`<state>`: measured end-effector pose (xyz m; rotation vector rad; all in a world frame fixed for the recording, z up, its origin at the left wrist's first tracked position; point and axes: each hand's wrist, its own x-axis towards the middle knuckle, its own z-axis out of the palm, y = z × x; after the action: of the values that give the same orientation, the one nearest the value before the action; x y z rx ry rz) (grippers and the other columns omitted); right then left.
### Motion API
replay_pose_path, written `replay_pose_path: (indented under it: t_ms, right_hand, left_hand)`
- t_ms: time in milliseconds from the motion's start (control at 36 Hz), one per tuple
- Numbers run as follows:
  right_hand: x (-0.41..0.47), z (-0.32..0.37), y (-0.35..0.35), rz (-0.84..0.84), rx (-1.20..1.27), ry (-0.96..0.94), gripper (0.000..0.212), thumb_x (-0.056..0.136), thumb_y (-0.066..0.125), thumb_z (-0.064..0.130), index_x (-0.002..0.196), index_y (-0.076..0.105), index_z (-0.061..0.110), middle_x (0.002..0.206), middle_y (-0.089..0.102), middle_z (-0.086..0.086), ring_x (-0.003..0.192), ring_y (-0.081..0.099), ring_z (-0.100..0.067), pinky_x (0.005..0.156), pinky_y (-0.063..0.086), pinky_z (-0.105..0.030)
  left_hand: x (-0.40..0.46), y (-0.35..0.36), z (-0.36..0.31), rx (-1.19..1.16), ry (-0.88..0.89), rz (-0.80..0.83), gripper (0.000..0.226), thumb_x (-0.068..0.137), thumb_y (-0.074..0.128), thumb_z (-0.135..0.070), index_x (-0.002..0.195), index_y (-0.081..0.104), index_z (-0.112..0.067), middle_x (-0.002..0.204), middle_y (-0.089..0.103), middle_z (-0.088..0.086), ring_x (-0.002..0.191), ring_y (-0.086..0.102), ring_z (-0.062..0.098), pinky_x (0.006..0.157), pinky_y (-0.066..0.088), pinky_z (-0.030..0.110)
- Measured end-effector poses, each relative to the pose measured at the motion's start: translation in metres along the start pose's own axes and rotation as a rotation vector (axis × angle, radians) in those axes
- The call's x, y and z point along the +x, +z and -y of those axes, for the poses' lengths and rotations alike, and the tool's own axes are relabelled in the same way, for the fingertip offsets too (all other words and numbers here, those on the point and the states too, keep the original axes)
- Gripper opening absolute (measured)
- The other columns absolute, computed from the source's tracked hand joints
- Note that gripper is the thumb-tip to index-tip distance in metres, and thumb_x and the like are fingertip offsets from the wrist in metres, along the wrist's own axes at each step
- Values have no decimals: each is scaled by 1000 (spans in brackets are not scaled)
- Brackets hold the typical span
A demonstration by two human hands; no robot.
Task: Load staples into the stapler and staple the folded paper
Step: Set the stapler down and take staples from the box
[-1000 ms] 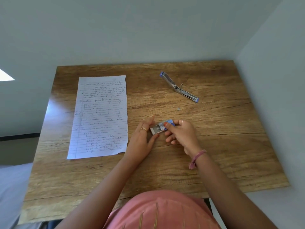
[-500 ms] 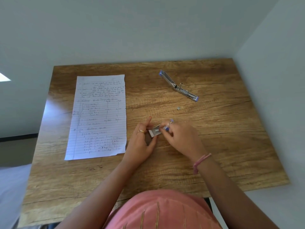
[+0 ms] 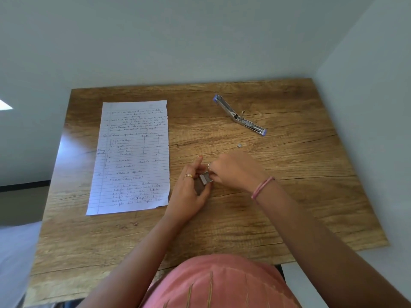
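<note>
The left hand (image 3: 189, 192) and the right hand (image 3: 233, 171) meet over the worktop (image 3: 289, 196), both closed around a small staple box (image 3: 205, 179); the fingers hide most of it. The stapler (image 3: 239, 116) lies swung open, well apart. The paper (image 3: 131, 156) lies flat beside the left hand. A tiny object (image 3: 239, 145) is indistinct.

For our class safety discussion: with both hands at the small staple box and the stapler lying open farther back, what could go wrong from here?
1. The staple box is pinched between left hand and right hand; staples might spill onto the table.
2. A small loose metal piece could prick a finger or get lost.
3. The open stapler lies across the table, so reaching might knock it.
</note>
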<state>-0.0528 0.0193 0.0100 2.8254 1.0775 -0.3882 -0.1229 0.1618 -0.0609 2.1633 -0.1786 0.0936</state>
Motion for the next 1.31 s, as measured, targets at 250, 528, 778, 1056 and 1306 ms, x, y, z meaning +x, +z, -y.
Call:
replay_pose_path:
  t_ms: [250, 528, 778, 1056, 1306]
  right_hand:
    - [-6, -15, 8, -52, 483, -39, 18, 92, 56, 36, 94, 71, 26, 55, 56, 11, 50, 49, -2, 48, 33, -20]
    - [7, -56, 10, -223, 477, 293, 20, 98, 48, 33, 96, 65, 24, 57, 56, 5, 49, 44, -7, 44, 33, -22]
    - [19, -56, 18, -198, 208, 253, 26, 99, 47, 38, 107, 69, 27, 80, 66, 12, 65, 56, -5, 48, 36, -19]
    - [-19, -82, 30, -386, 722, 458, 10, 94, 60, 19, 100, 67, 23, 86, 66, 8, 71, 57, 2, 61, 43, -10]
    - [-18, -84, 41, -332, 650, 457, 26, 86, 70, 33, 109, 70, 19, 93, 58, 14, 74, 54, 6, 64, 37, -6]
  left_hand:
    - [1, 0, 1, -21, -21, 12, 73, 84, 71, -14, 145, 32, -12, 119, 55, 0, 109, 53, 6, 96, 38, 12]
    - [2, 3, -1, 17, -10, 5, 76, 85, 68, -17, 149, 25, -14, 123, 52, -11, 113, 55, 6, 96, 42, 19]
    - [1, 3, 0, 47, 27, -2, 77, 83, 69, -13, 148, 27, -11, 129, 53, 1, 122, 51, 14, 104, 37, 26]
    - [0, 2, 2, 46, 18, 3, 76, 83, 67, -11, 148, 27, -15, 124, 47, -12, 121, 48, 11, 103, 39, 30]
    - [1, 2, 2, 39, 15, 3, 72, 83, 66, -9, 146, 31, -14, 122, 50, -9, 118, 49, 10, 102, 42, 32]
